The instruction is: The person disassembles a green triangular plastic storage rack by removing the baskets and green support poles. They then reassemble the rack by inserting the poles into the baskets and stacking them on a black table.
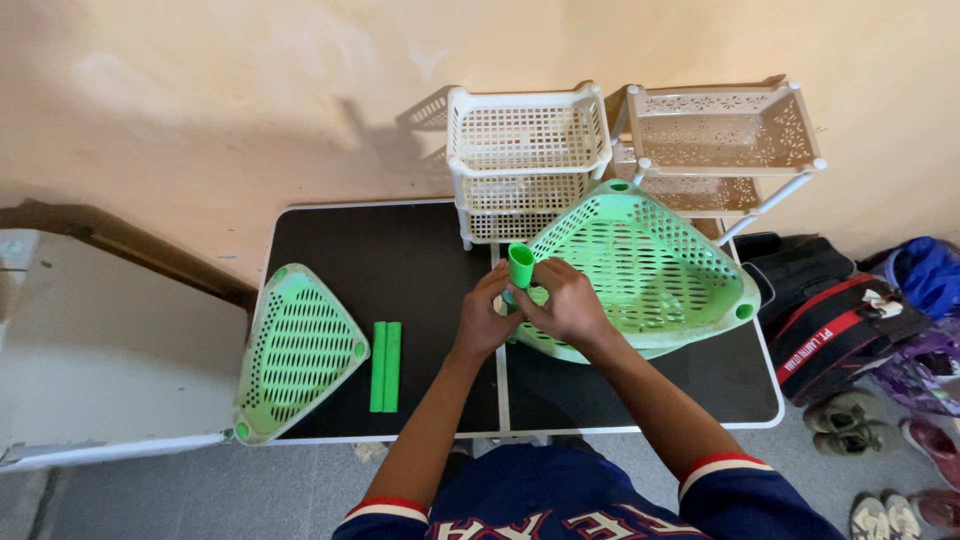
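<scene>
- On the black table (pixel 400 260), a green tube (pixel 520 266) was gripped upright by the left hand (pixel 484 318) and right hand (pixel 566 303).
- The tube was held against a corner of the green triangular basket (pixel 650 270).
- Two more green tubes (pixel 385 366) were laid beside a second basket (pixel 296 350).

A lived-in room of a home: behind the hands, a black folding table (pixel 400 250) stands against a scuffed cream wall (pixel 250 90), while to their right bags (pixel 840 320) and shoes (pixel 850 425) lie heaped on the grey floor (pixel 200 500).
</scene>
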